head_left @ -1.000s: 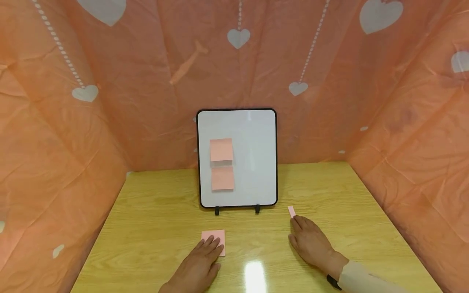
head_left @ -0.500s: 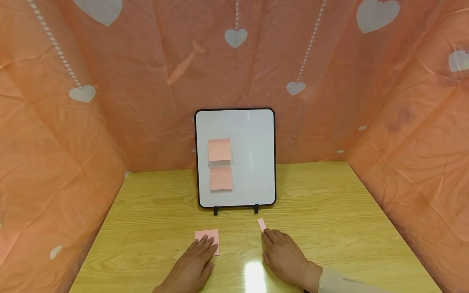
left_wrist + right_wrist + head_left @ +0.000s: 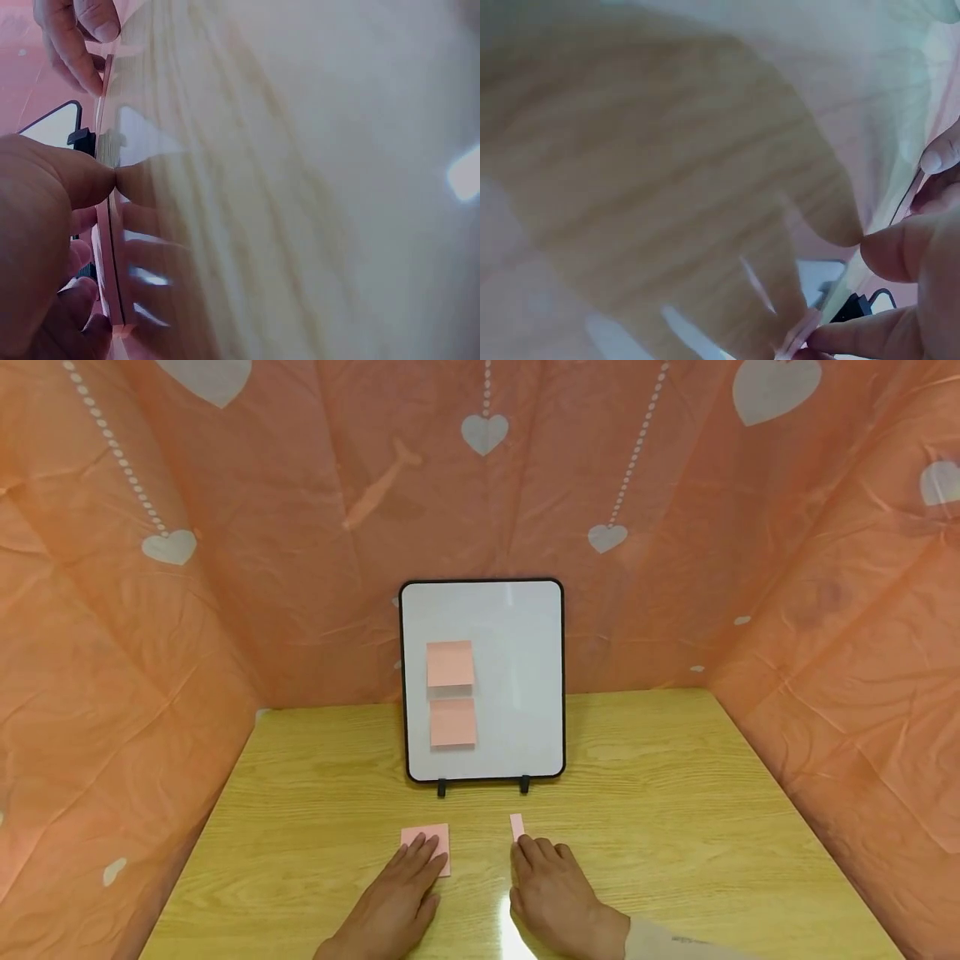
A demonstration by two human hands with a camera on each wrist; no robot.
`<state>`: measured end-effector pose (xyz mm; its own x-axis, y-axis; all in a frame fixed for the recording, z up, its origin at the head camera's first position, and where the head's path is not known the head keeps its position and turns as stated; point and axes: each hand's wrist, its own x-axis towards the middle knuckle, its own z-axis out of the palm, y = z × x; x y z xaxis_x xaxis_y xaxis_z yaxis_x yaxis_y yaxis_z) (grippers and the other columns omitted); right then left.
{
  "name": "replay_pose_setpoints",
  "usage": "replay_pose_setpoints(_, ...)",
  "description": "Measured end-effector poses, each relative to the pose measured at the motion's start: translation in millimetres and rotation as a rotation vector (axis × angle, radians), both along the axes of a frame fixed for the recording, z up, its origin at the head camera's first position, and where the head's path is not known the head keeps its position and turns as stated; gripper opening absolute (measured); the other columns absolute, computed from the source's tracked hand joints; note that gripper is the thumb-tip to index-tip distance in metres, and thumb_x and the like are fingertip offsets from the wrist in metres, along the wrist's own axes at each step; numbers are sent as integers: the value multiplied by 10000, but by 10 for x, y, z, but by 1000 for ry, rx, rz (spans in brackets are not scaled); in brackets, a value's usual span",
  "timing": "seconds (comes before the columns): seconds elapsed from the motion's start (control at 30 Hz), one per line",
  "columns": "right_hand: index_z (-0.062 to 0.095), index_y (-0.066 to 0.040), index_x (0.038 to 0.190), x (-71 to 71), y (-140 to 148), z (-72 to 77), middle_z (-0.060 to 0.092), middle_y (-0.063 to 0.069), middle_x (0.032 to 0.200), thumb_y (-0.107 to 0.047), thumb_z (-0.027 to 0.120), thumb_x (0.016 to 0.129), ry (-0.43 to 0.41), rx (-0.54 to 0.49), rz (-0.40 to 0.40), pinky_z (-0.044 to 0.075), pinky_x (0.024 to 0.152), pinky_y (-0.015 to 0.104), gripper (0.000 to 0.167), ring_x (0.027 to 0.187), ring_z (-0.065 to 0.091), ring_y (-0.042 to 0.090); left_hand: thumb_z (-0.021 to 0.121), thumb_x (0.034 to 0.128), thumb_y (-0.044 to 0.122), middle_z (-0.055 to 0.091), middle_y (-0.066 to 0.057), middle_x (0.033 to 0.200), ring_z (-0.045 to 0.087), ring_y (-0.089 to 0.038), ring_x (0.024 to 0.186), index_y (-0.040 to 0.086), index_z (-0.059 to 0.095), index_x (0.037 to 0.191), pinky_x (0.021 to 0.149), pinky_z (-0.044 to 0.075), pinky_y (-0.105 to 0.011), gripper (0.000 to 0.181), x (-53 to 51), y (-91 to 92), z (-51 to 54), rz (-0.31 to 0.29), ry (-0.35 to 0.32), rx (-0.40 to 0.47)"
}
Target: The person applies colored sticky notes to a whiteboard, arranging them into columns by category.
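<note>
In the head view my left hand rests with outstretched fingers on a square pink sticky note pad, whose top and right edges show. The left wrist view has the pad's thin side low at the fingers, the thumb down on the tabletop. To the right, my right hand lies over a narrow pink paper strip; only its far end sticks out past the fingers. In the right wrist view a fairly straight finger touches the strip, and the thumb sits apart from it on the table.
Behind the hands a black-framed whiteboard stands upright on small black feet. Two pink sticky notes, an upper note and a lower note, hang on its left half. Orange cloth with hearts encloses the wooden table.
My right hand has slid the pink strip leftward and slightly nearer over the table, and the strip has turned straighter. My left hand stays on the pad, almost still.
</note>
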<state>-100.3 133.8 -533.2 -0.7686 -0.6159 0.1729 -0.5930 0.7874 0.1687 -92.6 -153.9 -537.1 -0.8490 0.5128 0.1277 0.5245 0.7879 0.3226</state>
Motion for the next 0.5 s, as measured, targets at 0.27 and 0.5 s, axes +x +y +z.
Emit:
replay_pose_setpoints(0.27, 606, 7, 1452, 29, 38, 60, 622, 128, 1456, -408, 573, 1065, -53, 2, -17, 561, 1003, 427, 569, 1272, 604, 262, 635, 1044, 263, 523, -150, 1594, 436, -354, 1521, 23, 526, 1541, 1236, 390, -531, 563, -8, 13, -8, 1, -15, -40)
replay_pose_setpoints(0.5, 579, -31, 1500, 47, 120, 41, 579, 100, 1541, -451, 476, 1106, -162, 10, -17, 502, 1137, 533, 585, 1415, 550, 282, 648, 1039, 273, 531, -146, 1587, 450, -353, 1512, 33, 547, 1523, 1231, 389, -543, 550, -11, -9, 22, -15, -27, -36)
